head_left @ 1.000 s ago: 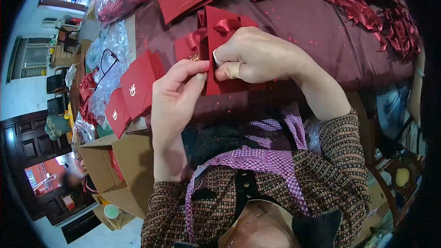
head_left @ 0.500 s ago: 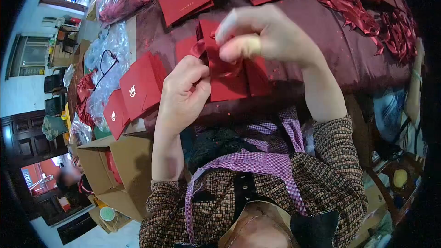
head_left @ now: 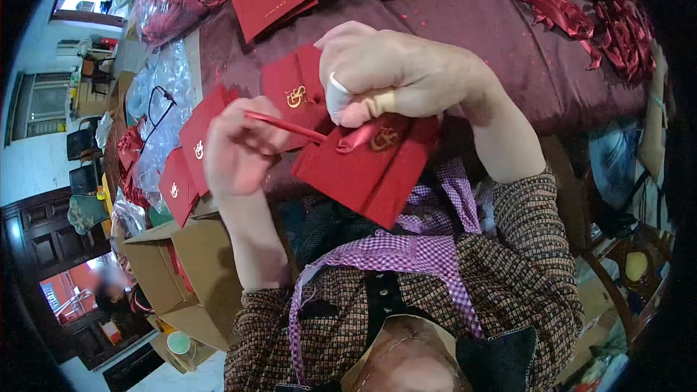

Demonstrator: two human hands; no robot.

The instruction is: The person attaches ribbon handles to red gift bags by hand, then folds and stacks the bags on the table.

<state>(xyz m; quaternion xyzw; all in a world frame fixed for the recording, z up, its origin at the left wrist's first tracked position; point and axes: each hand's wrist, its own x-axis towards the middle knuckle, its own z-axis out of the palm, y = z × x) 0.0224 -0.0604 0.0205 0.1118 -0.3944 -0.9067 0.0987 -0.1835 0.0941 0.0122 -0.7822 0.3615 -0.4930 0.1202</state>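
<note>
A small red paper gift bag (head_left: 356, 174) with a gold logo hangs tilted at the table's front edge. My right hand (head_left: 399, 76) is closed at its upper edge, gripping the satin ribbon (head_left: 356, 138); tape wraps its thumb and a finger. To the left, my left hand (head_left: 243, 149), slightly blurred, has its fingers closed on a ribbon end (head_left: 283, 125) stretched taut from the bag. Just behind lies another red bag (head_left: 294, 91) with a gold logo, partly covered by my hands. What the right fingertips do is hidden.
Stacked red bags (head_left: 192, 152) lie at the left, near clear plastic wrap (head_left: 170, 76). More bags (head_left: 272, 0) and loose ribbons (head_left: 544, 0) are across the cloth-covered table (head_left: 465, 22). A cardboard box (head_left: 181, 276) stands lower left. Another person's arm (head_left: 655, 116) shows at right.
The bag has come up off the table toward me and tilted. My left hand has moved left, drawing the ribbon out; my right hand has turned into a closed grip.
</note>
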